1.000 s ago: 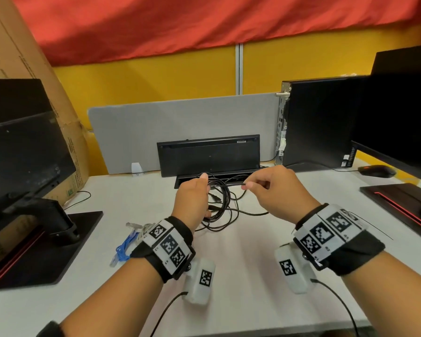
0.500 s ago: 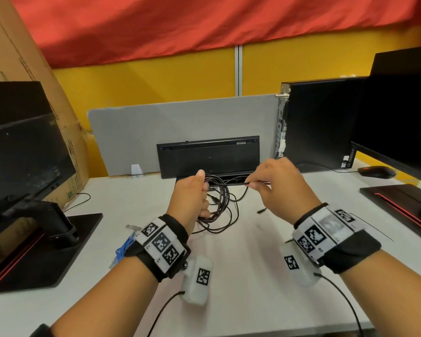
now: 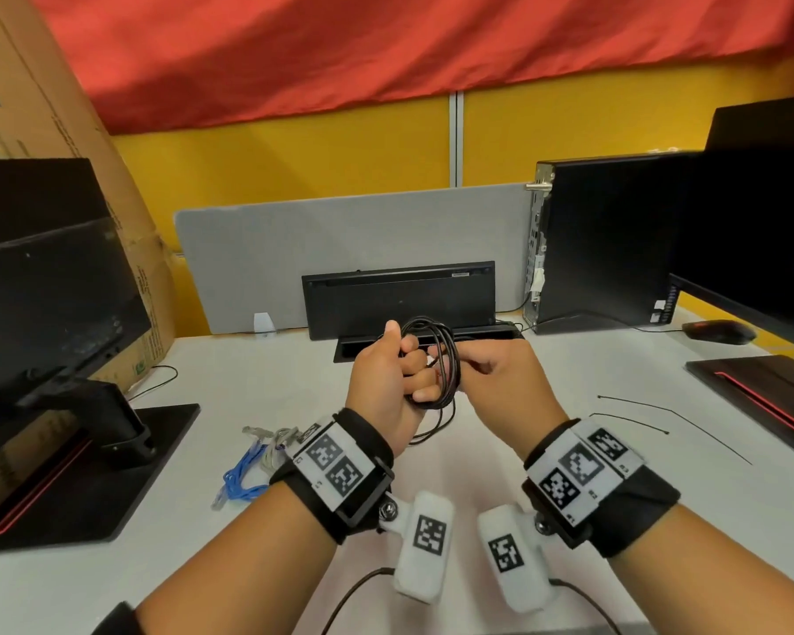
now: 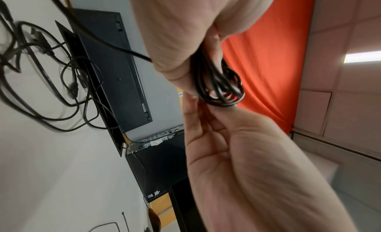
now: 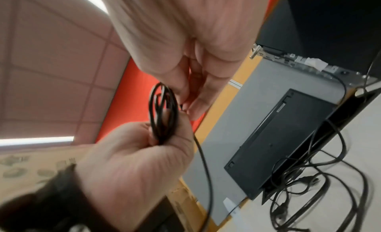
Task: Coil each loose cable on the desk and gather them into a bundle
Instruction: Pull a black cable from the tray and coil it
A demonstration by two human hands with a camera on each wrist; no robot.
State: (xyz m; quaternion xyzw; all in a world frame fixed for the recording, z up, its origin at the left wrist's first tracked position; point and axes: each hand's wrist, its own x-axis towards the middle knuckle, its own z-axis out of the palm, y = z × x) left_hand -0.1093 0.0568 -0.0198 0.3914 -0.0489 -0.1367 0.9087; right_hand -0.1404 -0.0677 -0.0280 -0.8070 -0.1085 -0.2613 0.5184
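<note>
A small coil of thin black cable [image 3: 448, 359] is held up above the white desk [image 3: 202, 359]. My left hand [image 3: 416, 375] grips the coil with its fingers curled through the loops and the thumb up. My right hand [image 3: 467, 365] pinches a strand at the coil's right side. A tail of the cable hangs below the left hand. In the left wrist view the coil [image 4: 220, 89] sticks out past the left fingers, above the right hand [image 4: 237, 154]. The right wrist view shows the right fingertips [image 5: 193, 108] pinching beside the coil [image 5: 163, 115]. More loose black cables [image 5: 319, 178] lie tangled on the desk.
A blue and grey cable bundle [image 3: 248, 469] lies at the left. Thin black zip ties [image 3: 633, 419] lie at the right. An upright keyboard [image 3: 399, 295] stands behind a cable slot [image 3: 367, 348]. A PC tower [image 3: 601, 240], mouse [image 3: 718, 332] and two monitors [image 3: 42, 291] flank the desk.
The hands have come together and moved nearer to me. The black cable, earlier stretched between them above the tangle, is now wound into a tight coil in my left hand.
</note>
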